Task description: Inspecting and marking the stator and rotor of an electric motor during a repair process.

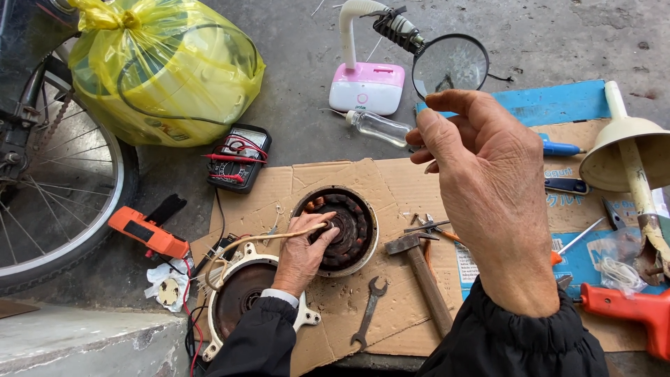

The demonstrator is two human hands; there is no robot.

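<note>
Round motor stator (342, 227) of dull dark metal with matt copper windings, creased matt brown cardboard sheet (391, 181), rusty steel hammer (419, 269) with wooden handle, glossy yellow plastic bag (164, 66).
</note>
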